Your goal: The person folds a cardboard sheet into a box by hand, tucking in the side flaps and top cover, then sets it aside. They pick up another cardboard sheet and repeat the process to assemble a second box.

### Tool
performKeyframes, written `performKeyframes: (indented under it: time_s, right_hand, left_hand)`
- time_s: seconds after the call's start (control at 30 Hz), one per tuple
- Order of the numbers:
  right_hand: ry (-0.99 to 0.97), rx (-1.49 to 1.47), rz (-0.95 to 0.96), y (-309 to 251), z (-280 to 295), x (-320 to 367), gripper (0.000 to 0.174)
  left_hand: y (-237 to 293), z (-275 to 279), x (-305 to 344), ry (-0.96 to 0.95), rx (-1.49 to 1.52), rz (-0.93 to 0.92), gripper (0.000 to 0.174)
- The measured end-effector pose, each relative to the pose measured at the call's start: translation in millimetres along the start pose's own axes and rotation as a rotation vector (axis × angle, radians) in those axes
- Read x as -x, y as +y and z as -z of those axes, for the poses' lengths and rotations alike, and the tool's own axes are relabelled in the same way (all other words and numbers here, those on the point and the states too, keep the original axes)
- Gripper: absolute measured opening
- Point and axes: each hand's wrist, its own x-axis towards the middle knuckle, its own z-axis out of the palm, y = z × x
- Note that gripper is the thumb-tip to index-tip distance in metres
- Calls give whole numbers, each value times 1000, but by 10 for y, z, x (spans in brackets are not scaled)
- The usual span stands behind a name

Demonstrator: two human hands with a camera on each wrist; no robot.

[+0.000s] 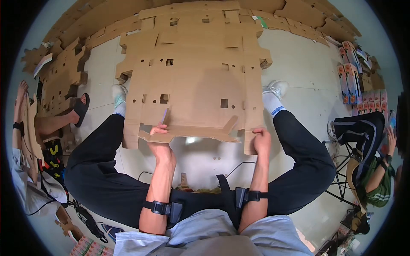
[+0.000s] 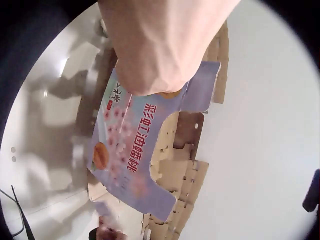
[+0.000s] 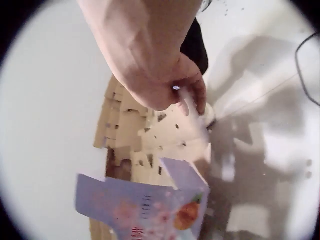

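A large flat cardboard box blank point(image 1: 200, 81), brown on top, lies between the person's legs. Its near panel is bent up, and the purple printed face point(image 2: 130, 145) with peaches and red characters shows in the left wrist view. The left hand point(image 1: 160, 143) grips this panel near its left end, thumb and fingers at the edge; in the left wrist view its fingers are hidden behind the wrist. At the near right corner, the right hand point(image 1: 262, 141) has curled fingers and pinches a side flap point(image 1: 251, 144). That flap is a pale blur in the right wrist view.
More cardboard blanks point(image 1: 64, 68) are stacked at the left and along the back. Printed cartons point(image 1: 350, 81) stand at the right. Another person's sandalled foot point(image 1: 81, 110) is at the left, and a seated person point(image 1: 376, 170) is at the right. The person's shoes point(image 1: 277, 88) flank the blank.
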Motion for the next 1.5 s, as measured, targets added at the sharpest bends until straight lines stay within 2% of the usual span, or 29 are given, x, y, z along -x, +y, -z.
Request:
performKeyframes:
  time_s: [0.07, 0.1, 0.2, 0.23, 0.33, 0.37, 0.47, 0.5, 0.6, 0.63, 0.73, 0.77, 0.87, 0.9, 1.0, 1.03, 1.17, 1.23, 1.27, 1.3, 1.4, 1.43, 1.5]
  right_hand:
    - [-85, -163, -2, -118, 269, 69, 28]
    - [-93, -710, -116, -460, 397, 274, 34]
    - [-126, -614, 164, -729, 649, 351, 36]
    - [-107, -301, 238, -740, 678, 311, 33]
    - [73, -107, 533, -719, 548, 274, 27]
    - [89, -20, 543, -705, 560, 283, 23]
    - [65, 3, 95, -1076, 705, 432, 29]
    - [118, 54, 95, -1096, 675, 420, 40]
    - [217, 94, 320, -1176, 561, 476, 41]
    - [289, 105, 441, -1209, 510, 503, 33]
    - [287, -74, 401, -1448, 359, 649, 30]
    - [189, -133, 410, -1463, 327, 645, 38]
    - [-31, -109, 442, -1490, 300, 592, 35]
    - [-152, -95, 391, -1516, 312, 576, 35]
    - [-400, -427, 289, -1337, 76, 419, 38]
    - [-528, -571, 281, -1175, -75, 306, 40]
    - [-202, -55, 496, -1006, -74, 265, 41]
    - [-415, -368, 280, -970, -71, 212, 40]
    - [-515, -523, 165, -951, -75, 198, 40]
    - [-598, -541, 94, -952, -67, 188, 52]
    - [-683, -502, 108, -915, -134, 253, 64]
    - [-713, -500, 60, -871, -180, 221, 88]
    - [-745, -580, -118, -849, -235, 216, 104]
  left_hand:
    - [26, -46, 3, 58, -29, -9, 24]
    - [38, -34, -1, 41, -29, 9, 23]
    - [-13, 0, 36, -3, -21, 70, 21]
    - [-47, 4, 20, -15, -19, 84, 22]
    - [74, -109, 65, 51, 72, 126, 23]
    - [164, -140, 96, 99, 115, 140, 23]
    - [352, -112, 76, 110, 149, 106, 24]
    - [385, -73, 59, 90, 181, 157, 26]
    - [281, -165, 111, 93, 7, 105, 28]
    - [233, -168, 170, 76, -16, 100, 28]
    - [65, -236, 285, 25, -81, 66, 30]
    - [0, -265, 322, 77, -109, 72, 27]
    - [-41, -282, 245, 162, -51, 162, 26]
    - [10, -304, 240, 156, -26, 155, 25]
    - [76, -280, 185, 141, -7, 137, 24]
    - [29, -234, 156, 108, -111, 137, 25]
    - [-1, -176, 190, 59, -145, 229, 25]
    - [41, -215, 280, 33, -163, 308, 26]
    - [33, -204, 307, 33, -190, 276, 25]
    - [14, -206, 334, 33, -212, 243, 24]
    - [-25, -216, 301, 40, -244, 200, 24]
    - [-38, -211, 278, 46, -250, 193, 24]
    - [-67, -208, 250, 46, -192, 209, 24]
